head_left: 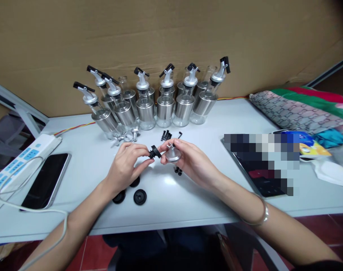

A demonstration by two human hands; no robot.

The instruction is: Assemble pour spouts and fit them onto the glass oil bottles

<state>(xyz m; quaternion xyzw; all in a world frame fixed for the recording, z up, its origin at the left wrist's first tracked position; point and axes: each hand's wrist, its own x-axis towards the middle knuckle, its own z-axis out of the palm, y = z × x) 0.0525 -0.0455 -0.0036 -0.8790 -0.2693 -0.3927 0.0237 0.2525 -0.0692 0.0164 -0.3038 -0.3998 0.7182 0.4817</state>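
Between the thumb and fingers of my left hand [129, 162] is a black ribbed stopper [154, 152], its wide disc facing right. My right hand [198, 163] grips a silver pourer cap [173, 154] by its upper part, with the round skirt downward. Stopper and cap are close together above the table. Under my left hand lie several black round discs, one fully in sight [140, 197]. Small black parts [178, 171] rest below my right hand. Beyond the hands are thin black pieces [166, 135] and loose silver pourer caps [128, 136].
Several glass bottles with steel sleeves [165, 109] stand along the back, many with pourers fitted. At left are a phone [45, 180], a power strip [24, 162] and a white cable [64, 226]. To the right sit a tablet-like device [269, 184] and a patterned cloth [307, 109].
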